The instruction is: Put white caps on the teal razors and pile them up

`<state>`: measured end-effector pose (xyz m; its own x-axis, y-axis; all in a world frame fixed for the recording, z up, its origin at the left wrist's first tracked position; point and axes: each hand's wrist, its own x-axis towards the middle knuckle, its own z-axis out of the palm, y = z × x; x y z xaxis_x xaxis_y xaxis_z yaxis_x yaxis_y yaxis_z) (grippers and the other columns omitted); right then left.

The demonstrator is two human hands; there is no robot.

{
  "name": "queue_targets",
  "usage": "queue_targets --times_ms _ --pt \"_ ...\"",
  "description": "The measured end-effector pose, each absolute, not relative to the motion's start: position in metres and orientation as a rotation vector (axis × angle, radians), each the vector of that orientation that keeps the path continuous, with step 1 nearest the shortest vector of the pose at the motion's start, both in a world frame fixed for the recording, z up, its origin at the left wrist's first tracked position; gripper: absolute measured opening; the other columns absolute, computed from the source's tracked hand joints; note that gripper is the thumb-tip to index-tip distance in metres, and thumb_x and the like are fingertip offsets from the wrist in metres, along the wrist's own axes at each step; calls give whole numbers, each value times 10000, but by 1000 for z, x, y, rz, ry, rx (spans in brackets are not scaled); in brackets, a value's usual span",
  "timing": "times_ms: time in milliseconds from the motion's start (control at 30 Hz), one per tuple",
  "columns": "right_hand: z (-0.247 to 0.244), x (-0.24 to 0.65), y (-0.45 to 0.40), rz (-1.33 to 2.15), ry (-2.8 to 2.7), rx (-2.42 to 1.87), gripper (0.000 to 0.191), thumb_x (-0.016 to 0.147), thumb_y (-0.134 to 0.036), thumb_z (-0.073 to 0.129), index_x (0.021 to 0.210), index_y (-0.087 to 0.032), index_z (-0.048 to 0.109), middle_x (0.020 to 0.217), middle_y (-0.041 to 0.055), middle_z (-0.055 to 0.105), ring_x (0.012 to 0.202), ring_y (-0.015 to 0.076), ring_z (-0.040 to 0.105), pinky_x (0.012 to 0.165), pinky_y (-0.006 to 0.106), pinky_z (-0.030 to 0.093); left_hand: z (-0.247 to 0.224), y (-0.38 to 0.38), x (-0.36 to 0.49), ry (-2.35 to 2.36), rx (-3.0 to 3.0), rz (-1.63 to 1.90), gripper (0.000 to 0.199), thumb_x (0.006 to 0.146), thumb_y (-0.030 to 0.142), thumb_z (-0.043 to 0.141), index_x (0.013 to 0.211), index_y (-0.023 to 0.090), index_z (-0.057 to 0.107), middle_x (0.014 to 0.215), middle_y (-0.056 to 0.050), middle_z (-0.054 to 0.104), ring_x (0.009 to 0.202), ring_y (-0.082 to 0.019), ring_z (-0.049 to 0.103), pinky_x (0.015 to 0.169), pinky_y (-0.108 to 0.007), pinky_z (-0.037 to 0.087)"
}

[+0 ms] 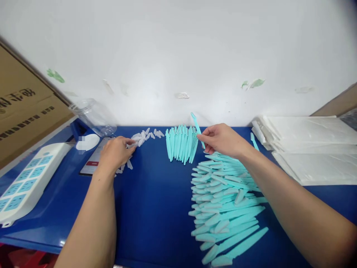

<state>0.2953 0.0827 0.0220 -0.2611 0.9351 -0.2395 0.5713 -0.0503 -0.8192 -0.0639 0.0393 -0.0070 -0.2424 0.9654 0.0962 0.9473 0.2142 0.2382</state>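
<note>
Between the thumb and fingers of my right hand (219,139) is a teal eyebrow razor (196,124), tilted with its upper end towards the wall. Just left of it lies a row of similar teal razors (180,143), side by side. My left hand (117,150) reaches into small translucent blade caps (141,137); its thumb and index finger are drawn together, and whatever is between them is hidden. A few more caps (129,163) lie below those fingers. Under my right forearm spreads a large pile of teal razors (223,201), many with a cap on the end.
A white power strip (41,175), a phone (93,163), a white oval object (90,141) and a clear jar (95,119) stand or lie left. White plastic bags (315,149) are stacked right. A cardboard box (25,100) borders the blue table (150,216); a wall rises behind.
</note>
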Motion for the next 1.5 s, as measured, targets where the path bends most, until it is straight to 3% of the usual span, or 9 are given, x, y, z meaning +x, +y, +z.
queue_targets --times_ms 133,267,367,467,767,1033,1500 --pt "35 327 57 1253 -1895 -1471 277 990 -414 688 830 -194 738 699 1 678 572 115 581 535 233 468 6 32 -56 2428 1857 510 363 910 417 642 1096 199 866 1206 -153 825 1157 -426 733 999 -494 551" --pt "35 359 37 1265 -2052 -1363 369 989 -592 654 1029 -261 812 713 -6 616 601 139 466 530 273 389 18 21 -19 2054 1707 850 486 947 555 677 1273 214 791 1042 -100 851 932 -291 797 825 -371 623" --pt "28 371 30 1272 -2060 -1336 402 967 -634 661 998 -269 824 772 21 662 656 170 499 548 293 406 17 13 22 1477 1514 975 422 863 521 829 1109 180 788 918 -86 838 773 -222 779 671 -298 623" --pt "22 374 29 1301 -2045 -1329 416 953 -649 671 971 -264 826 788 20 670 691 181 524 601 303 448 11 8 51 1295 1406 915 289 893 460 843 977 186 808 869 -73 834 776 -196 782 661 -263 623" --pt "15 380 28 1333 -2019 -1371 385 967 -630 662 963 -282 827 692 14 645 621 189 523 573 331 454 6 4 58 1265 1361 869 210 928 437 834 969 231 836 852 -36 838 785 -166 789 651 -210 629" --pt "15 383 25 1346 -2041 -1369 378 954 -658 679 939 -310 824 677 1 666 611 193 528 538 323 416 5 2 59 1281 1341 876 216 910 440 849 966 232 837 846 -43 841 771 -184 793 658 -243 648" --pt "16 383 24 1430 -2000 -1387 350 989 -590 655 983 -272 802 712 -3 581 586 149 399 510 295 332 8 2 62 1334 1427 853 234 902 454 849 951 225 842 851 -55 850 767 -187 793 675 -248 638"
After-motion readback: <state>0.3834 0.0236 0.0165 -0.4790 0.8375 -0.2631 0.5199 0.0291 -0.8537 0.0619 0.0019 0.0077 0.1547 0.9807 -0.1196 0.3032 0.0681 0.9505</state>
